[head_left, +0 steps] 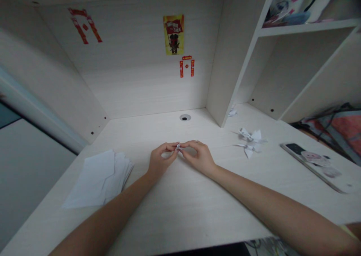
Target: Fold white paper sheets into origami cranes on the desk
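Observation:
My left hand (161, 159) and my right hand (198, 156) meet at the middle of the pale wooden desk (180, 203). Both pinch a small folded piece of white paper (178, 147) between thumb and fingertips, just above the desk top. The paper is mostly hidden by the fingers. A loose stack of white paper sheets (100, 177) lies to the left of my left forearm. Folded white paper cranes (250, 140) lie on the desk to the right of my right hand.
A phone in a patterned case (316, 165) lies at the right. A cable hole (185, 117) sits at the back of the desk. A shelf divider (225, 60) rises at the back right, with another small paper piece (232, 113) at its foot. Stickers mark the back wall.

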Action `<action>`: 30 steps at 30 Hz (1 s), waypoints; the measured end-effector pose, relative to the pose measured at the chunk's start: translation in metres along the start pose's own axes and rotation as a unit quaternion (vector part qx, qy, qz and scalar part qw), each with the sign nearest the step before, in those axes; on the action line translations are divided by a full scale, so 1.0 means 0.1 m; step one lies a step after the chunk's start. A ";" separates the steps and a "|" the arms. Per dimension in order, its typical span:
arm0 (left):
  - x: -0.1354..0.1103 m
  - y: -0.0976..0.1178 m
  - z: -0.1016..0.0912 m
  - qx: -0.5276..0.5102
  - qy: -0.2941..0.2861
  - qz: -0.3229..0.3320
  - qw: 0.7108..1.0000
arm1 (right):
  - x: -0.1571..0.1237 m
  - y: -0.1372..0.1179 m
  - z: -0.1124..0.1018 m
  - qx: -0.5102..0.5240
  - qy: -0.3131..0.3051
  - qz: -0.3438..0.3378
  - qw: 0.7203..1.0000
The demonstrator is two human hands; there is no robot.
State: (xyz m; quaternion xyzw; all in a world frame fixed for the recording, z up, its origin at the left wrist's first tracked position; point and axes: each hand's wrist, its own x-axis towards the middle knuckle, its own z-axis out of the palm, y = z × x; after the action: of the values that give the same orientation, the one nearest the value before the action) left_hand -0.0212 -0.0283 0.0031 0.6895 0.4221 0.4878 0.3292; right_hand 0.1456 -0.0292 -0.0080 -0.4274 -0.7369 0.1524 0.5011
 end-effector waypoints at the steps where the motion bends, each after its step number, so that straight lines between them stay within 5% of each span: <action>1: 0.00 0.00 0.00 0.000 0.000 0.003 1.000 | 0.00 0.00 0.00 -0.001 -0.001 0.001 1.000; 30: 0.02 -0.01 0.01 0.034 0.017 -0.005 0.999 | -0.01 0.03 0.02 0.002 0.000 0.026 1.000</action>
State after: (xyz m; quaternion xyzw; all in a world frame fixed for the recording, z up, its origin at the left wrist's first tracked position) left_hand -0.0206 -0.0265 0.0024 0.6898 0.4474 0.4831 0.3010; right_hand 0.1448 -0.0280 -0.0114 -0.4452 -0.7254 0.1668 0.4977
